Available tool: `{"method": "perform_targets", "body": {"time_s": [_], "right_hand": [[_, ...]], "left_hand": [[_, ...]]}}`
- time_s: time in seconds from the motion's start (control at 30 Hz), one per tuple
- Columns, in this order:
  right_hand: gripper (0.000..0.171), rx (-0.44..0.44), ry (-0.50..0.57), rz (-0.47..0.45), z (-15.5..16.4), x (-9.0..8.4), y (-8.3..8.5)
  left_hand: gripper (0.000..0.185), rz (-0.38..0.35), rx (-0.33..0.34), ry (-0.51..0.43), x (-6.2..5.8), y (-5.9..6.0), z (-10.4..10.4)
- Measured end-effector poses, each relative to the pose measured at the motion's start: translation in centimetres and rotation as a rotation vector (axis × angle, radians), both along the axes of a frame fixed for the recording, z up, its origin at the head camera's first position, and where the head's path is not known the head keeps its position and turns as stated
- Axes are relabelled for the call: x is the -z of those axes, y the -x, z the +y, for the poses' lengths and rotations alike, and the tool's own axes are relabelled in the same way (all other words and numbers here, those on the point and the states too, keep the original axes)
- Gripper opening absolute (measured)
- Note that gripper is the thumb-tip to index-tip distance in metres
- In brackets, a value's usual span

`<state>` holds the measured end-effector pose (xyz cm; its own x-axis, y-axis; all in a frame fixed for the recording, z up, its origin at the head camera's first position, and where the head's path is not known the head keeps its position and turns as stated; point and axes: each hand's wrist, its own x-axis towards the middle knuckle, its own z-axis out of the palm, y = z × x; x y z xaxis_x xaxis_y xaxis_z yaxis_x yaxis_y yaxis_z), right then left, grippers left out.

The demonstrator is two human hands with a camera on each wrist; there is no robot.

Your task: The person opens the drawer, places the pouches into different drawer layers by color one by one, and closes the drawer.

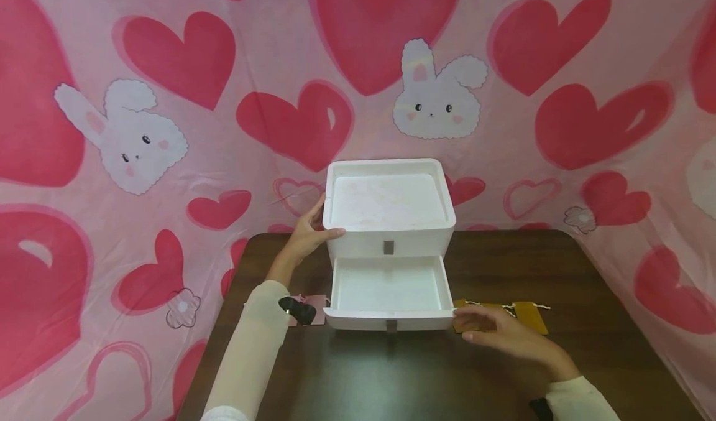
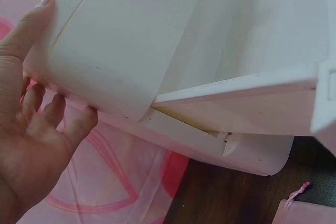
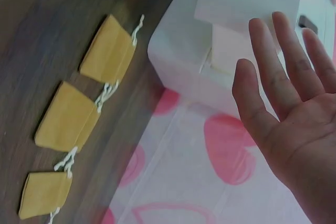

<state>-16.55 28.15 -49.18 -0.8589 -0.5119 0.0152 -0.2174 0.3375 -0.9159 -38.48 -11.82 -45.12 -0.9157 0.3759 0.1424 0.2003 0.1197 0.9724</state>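
Note:
A white two-drawer storage box (image 1: pixel 391 244) stands at the back of the table, its lower drawer (image 1: pixel 391 281) pulled out and showing a bare white inside. My left hand (image 1: pixel 309 234) holds the box's upper left side, thumb over the front corner and fingers along the side; the left wrist view shows this hand (image 2: pixel 37 124) with bent fingers against the white side. Beside the drawer's right front corner is my right hand (image 1: pixel 503 331). In the right wrist view its fingers (image 3: pixel 286 82) are extended and spread, holding nothing; whether they touch the drawer, I cannot tell.
Mustard drawstring pouches (image 3: pixel 68 116) with white cords lie in a row to the right of the box. Pink pouches (image 1: pixel 317 309) lie on the left, partly behind the left sleeve. A heart-print cloth (image 1: pixel 291 48) hangs behind the dark wooden table (image 1: pixel 358 377).

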Motion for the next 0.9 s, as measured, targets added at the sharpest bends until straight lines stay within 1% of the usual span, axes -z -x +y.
{"method": "perform_targets", "body": {"time_s": [0.1, 0.3, 0.4, 0.6, 0.73, 0.9], "right_hand": [[0.04, 0.036, -0.025, 0.015, 0.5, -0.2, 0.0], [0.04, 0.147, -0.138, 0.031, 1.1, -0.1, 0.0], [0.042, 0.164, -0.178, 0.051, 1.2, 0.3, 0.2], [0.049, 0.219, -0.268, 0.055, 1.3, 1.6, 0.6], [0.054, 0.26, -0.277, 0.05, 1.5, 2.9, 1.0], [0.054, 0.305, -0.276, 0.049, 1.8, 4.6, 1.5]], "left_hand": [[0.101, 0.001, 0.004, -0.004, 0.0, 0.0, 0.0], [0.101, 0.002, 0.008, -0.009, 0.0, 0.0, 0.0], [0.101, 0.002, 0.012, -0.015, 0.0, 0.0, 0.0], [0.1, -0.001, 0.013, -0.019, 0.0, 0.0, 0.1], [0.1, 0.009, 0.016, -0.021, 0.2, 0.1, 0.1], [0.099, 0.024, 0.017, -0.024, 0.3, 0.2, 0.0]]}}
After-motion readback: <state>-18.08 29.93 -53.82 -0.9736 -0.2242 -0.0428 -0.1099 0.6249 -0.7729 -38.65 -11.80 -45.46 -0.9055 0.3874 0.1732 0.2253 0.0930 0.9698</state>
